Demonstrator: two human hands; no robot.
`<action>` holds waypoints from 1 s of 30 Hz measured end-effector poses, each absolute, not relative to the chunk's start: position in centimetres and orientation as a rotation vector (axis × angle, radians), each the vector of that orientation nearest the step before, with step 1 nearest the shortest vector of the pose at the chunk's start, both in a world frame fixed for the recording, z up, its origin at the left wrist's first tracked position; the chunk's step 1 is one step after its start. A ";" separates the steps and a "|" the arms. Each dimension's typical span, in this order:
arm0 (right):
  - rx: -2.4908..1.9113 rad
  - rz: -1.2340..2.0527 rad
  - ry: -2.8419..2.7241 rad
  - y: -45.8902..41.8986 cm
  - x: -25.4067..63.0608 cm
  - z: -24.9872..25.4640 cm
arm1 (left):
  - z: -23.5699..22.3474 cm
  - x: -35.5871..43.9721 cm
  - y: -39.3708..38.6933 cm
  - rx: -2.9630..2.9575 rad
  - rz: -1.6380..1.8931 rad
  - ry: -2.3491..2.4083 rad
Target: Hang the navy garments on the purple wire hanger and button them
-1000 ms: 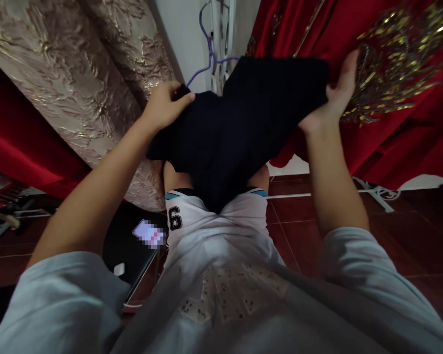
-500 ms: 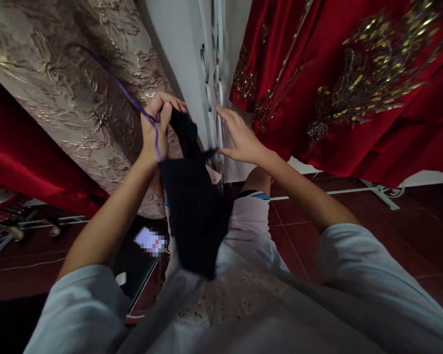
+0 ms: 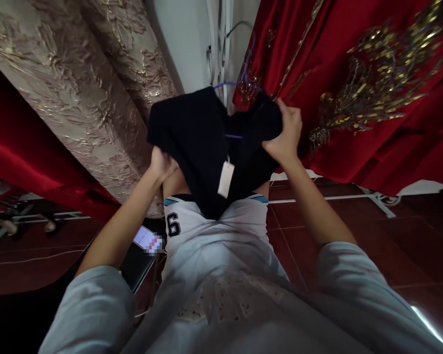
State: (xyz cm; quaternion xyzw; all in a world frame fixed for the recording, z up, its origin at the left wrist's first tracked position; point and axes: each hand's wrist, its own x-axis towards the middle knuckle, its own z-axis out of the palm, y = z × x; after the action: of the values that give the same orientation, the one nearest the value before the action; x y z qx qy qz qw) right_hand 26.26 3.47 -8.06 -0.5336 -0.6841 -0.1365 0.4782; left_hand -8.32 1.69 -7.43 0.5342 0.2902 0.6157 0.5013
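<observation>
A black garment [image 3: 192, 130] hangs spread between my two hands above my lap, its lower part drooping to a point over the shorts. Inside its neckline sits a purple hanger [image 3: 233, 136], whose dark hook [image 3: 239, 23] points away from me. A blank-looking white tag [image 3: 226, 179] dangles at the garment's front. My left hand [image 3: 163, 163] grips the left side from below, fingers partly hidden behind the cloth. On the right side, my right hand [image 3: 286, 132] pinches the fabric, with the thumb in front.
Red cloth with gold sequins [image 3: 369, 93] hangs at right, and a cream textured gown [image 3: 66, 64] at left. White metal bars [image 3: 219, 49] stand ahead. A lit phone [image 3: 146, 238] lies on a dark surface by my left leg. Below are red floor tiles [image 3: 317, 246].
The garment has been raised and spread out, and the hanger has swung from left to right with its hook away from me. My right hand, open before, now holds the garment; the tag shows.
</observation>
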 end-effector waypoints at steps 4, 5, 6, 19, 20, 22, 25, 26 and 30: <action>-1.458 -0.376 -1.691 2.7 26.8 -3.0 | -10.6 -9.4 2.7 1.304 1.530 0.667; -1.480 -0.373 -1.698 2.4 26.6 -2.0 | -11.2 -9.1 3.0 1.307 1.587 0.674; -1.498 -0.368 -1.700 2.1 26.4 -1.2 | -11.7 -8.8 3.1 1.311 1.643 0.688; -1.526 -0.410 -1.748 0.6 25.2 -0.3 | -10.6 -8.2 1.5 1.503 1.744 0.860; -1.525 -0.427 -1.754 0.4 24.8 0.1 | -10.6 -8.2 1.4 1.469 1.758 0.885; -1.491 -0.461 -1.767 -0.2 24.6 0.4 | -11.3 -8.0 1.0 1.370 1.790 0.913; -1.375 -0.467 -1.855 -1.1 25.6 -0.4 | -13.1 -7.5 -0.5 1.142 1.848 0.950; -1.333 -0.457 -1.892 -1.3 26.0 -0.8 | -13.8 -7.3 -1.0 1.055 1.862 0.974; -1.059 -0.373 -1.927 -1.9 26.2 -2.9 | -15.7 -6.5 -2.8 0.843 1.874 1.030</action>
State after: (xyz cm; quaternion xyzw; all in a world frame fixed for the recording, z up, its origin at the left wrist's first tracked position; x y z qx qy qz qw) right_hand 26.20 -1.92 -2.91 -0.4265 -0.7760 -0.1501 0.4398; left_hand -6.54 -2.85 -15.71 0.3348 0.4088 0.7440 0.4090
